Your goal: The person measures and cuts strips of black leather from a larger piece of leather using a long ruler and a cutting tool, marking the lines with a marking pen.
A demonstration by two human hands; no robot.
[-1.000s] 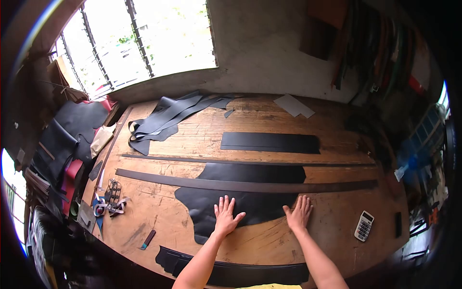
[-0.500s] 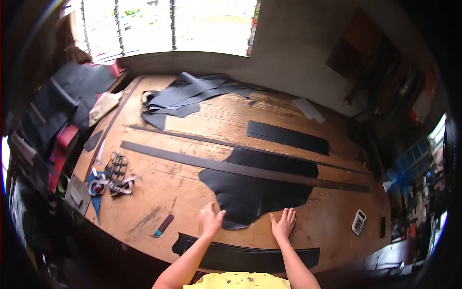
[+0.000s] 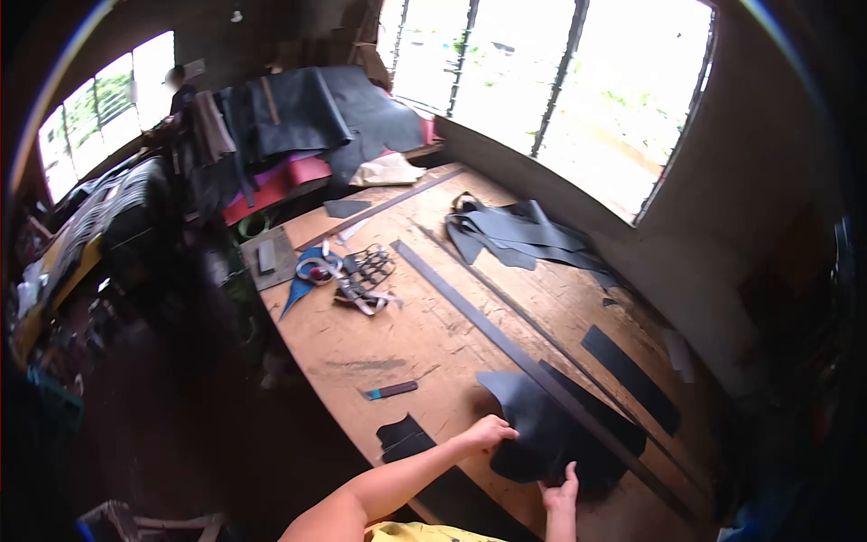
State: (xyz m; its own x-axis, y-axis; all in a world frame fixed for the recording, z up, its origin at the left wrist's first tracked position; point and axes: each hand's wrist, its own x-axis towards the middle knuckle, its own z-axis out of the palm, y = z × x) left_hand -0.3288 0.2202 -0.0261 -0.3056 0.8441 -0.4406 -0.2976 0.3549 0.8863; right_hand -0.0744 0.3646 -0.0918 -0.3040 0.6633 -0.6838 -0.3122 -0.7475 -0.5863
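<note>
In the head view, a black leather piece point(image 3: 528, 420) with an irregular outline is raised along its near left edge. My left hand point(image 3: 490, 434) is closed on that edge, thumb on top. At the near edge my right hand point(image 3: 561, 492) holds the same piece, its thumb pointing up and its other fingers partly hidden. A long dark straightedge strip point(image 3: 506, 348) lies across the leather, and a thinner strip point(image 3: 533, 313) runs beside it. Close to my left forearm is another black leather piece point(image 3: 411, 441), partly covered by the arm.
A dark-handled cutting knife point(image 3: 394, 390) lies near the table's left edge. Farther off are scissors point(image 3: 316, 268), a tangle of straps point(image 3: 368, 280), a black rectangular panel point(image 3: 632, 378) and piled leather point(image 3: 524, 233). A person point(image 3: 181, 95) is in the far left background.
The view has swung left. Both hands, earlier resting on the table beside the leather, now grip its near edge, and its left side has lifted.
</note>
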